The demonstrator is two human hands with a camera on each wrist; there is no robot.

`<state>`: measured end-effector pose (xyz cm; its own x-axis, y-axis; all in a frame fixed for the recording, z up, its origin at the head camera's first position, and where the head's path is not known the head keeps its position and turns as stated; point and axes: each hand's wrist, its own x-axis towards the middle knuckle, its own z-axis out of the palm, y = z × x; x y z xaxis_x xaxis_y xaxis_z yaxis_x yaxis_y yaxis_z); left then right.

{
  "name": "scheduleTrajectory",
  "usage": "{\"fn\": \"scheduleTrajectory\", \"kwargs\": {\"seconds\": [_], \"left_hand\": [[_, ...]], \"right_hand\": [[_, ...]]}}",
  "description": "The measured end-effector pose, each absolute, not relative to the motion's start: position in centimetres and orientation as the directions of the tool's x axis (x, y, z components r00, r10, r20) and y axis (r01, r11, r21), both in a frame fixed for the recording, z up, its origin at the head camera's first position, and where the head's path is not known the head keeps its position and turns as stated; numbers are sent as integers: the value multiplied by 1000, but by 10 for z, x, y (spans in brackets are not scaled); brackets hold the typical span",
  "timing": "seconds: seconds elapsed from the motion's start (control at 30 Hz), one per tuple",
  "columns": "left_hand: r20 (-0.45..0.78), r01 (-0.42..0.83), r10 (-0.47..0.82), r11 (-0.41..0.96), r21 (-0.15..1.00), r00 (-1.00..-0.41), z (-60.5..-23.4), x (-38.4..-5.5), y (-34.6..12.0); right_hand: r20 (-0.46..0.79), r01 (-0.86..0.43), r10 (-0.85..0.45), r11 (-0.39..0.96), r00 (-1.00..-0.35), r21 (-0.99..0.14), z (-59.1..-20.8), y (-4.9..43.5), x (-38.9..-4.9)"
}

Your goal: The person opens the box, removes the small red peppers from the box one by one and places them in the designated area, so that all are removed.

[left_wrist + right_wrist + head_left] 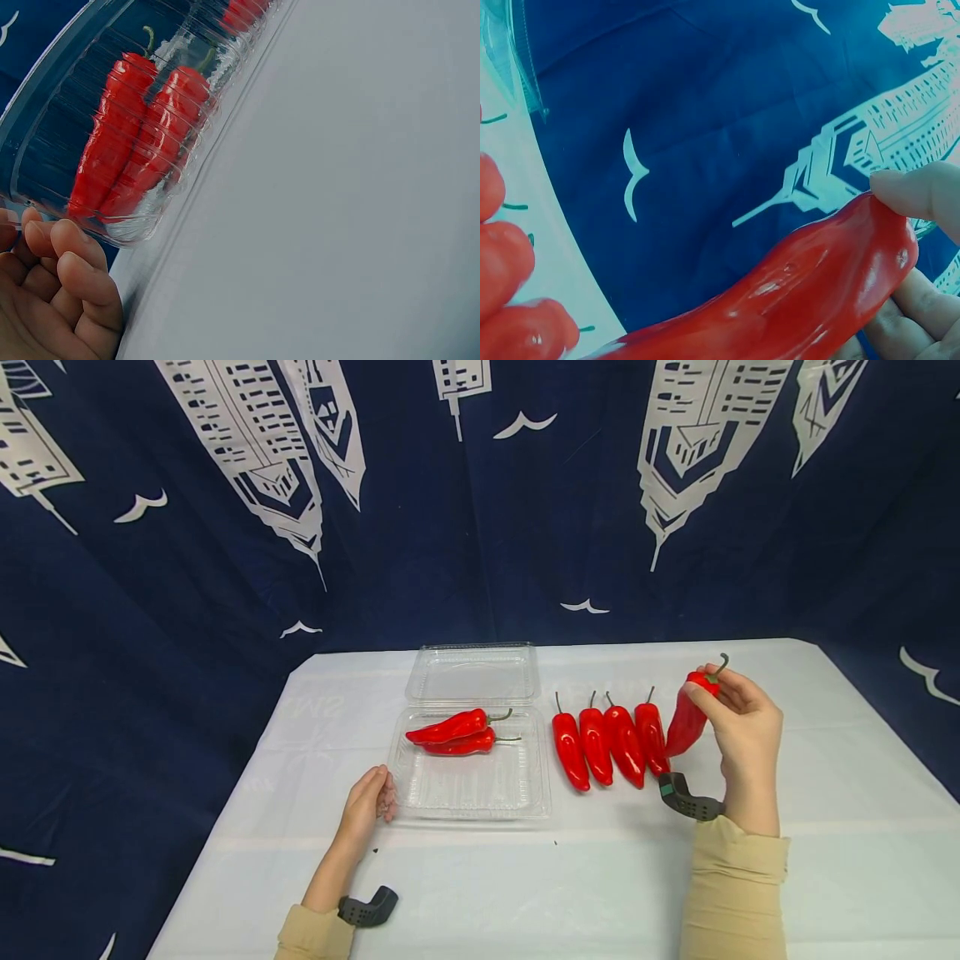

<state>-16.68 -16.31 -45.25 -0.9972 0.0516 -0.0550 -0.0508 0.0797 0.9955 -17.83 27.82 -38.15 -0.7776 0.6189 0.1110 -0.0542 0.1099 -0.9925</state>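
My right hand (pixel 746 727) pinches a long red pepper (pixel 687 718) near its stem end, thumb on one side and fingers on the other. The pepper hangs tip down at the right end of a row of red peppers (pixel 596 745) on the table. In the right wrist view, the held pepper (pixel 795 285) stretches across the bottom. My left hand (pixel 369 797) holds the left rim of a clear plastic clamshell container (pixel 472 793), its fingers curled at the edge in the left wrist view. Two red peppers (pixel 457 739) lie stacked near the back of its tray, stems to the right.
The container's hinged lid (pixel 472 675) lies open behind its tray. A white-covered table (pixel 585 893) carries everything. Dark blue cloth (pixel 480 527) with white building prints hangs behind. Each wrist wears a black band device, such as the right one (pixel 690 799).
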Motion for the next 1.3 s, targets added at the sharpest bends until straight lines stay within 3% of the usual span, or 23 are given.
{"fn": "scheduleTrajectory", "kwargs": {"seconds": [0.27, 0.67, 0.8, 1.3], "left_hand": [[-47, -43, 51, 82, 996, -998, -453, -167, -163], [-33, -28, 57, 82, 996, -998, -461, -170, -166], [-31, -27, 54, 73, 997, -998, -474, -176, -170], [-43, -39, 56, 72, 997, -997, -455, -167, -164]], "right_hand": [[119, -47, 635, 129, -764, -991, -398, 295, -183], [117, 0, 655, 176, -746, -984, -502, 368, -237], [101, 8, 663, 160, -742, -987, -507, 370, -240], [96, 62, 642, 218, -761, -974, -504, 348, -234]]}}
